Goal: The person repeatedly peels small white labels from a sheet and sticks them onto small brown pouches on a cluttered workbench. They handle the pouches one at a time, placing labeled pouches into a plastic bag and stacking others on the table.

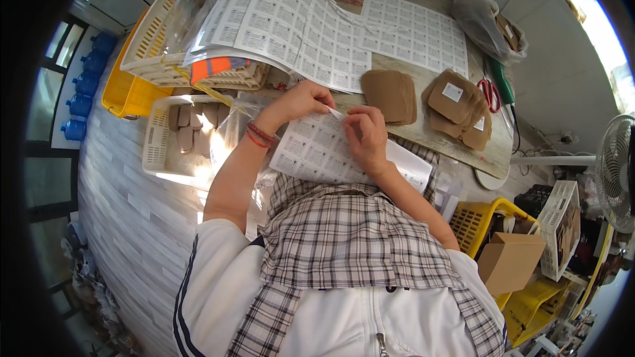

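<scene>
A sheet of printed stickers [314, 152] lies across my lap, just below the table's front edge. My left hand [305, 102] is closed in a pinch at its top edge, where a small white sticker [337, 114] sticks up. The curled fingers of my right hand [366, 136] meet the other end of that sticker. To the right stands a stack of brown cardboard pieces [389, 97]. Beyond it is a pile of similar brown pieces [455, 104], with white stickers on some of them.
More sticker sheets [278, 10] cover the table's far side. Red-handled scissors [489, 94] and a plastic bag [488, 26] sit at the right. A cream basket [156, 135] holding brown pieces stands on the left, and a yellow crate [473, 225] and a fan [614, 172] at the right.
</scene>
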{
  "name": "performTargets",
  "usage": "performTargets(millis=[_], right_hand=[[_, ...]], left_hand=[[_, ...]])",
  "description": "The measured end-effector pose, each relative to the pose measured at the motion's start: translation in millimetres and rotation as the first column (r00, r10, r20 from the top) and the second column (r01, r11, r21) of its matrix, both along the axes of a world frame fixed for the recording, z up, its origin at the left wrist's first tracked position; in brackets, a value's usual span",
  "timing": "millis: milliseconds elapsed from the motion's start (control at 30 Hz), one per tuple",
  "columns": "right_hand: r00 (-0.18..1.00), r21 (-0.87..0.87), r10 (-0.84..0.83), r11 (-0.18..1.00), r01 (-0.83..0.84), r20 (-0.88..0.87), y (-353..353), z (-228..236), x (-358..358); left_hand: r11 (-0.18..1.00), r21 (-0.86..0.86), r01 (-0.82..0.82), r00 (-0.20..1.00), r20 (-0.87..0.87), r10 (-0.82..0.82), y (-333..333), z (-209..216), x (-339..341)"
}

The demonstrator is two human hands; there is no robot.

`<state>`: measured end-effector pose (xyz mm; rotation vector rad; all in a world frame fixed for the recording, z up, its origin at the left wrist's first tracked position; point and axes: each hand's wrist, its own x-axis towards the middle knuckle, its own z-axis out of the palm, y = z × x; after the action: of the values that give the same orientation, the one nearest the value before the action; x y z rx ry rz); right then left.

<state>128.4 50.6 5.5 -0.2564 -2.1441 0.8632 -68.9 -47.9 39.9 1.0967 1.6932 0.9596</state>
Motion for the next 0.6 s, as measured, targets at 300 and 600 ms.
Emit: performTargets(millis=[300,600], right_hand=[[0.958,-0.765,0.146,0.577,-0.286,-0.247,30.1,4.6,19.9],[0.932,-0.557,0.11,0.823,0.11,0.347,154.5,-4.4,-13.1]], left_hand=[[0.999,0.047,0.021,0.861,-0.509,0.006,2.2,-18.3,26.3],[0.882,0.381,0.278,0.787,-0.616,0.018,35.7,-17.0,54.6]])
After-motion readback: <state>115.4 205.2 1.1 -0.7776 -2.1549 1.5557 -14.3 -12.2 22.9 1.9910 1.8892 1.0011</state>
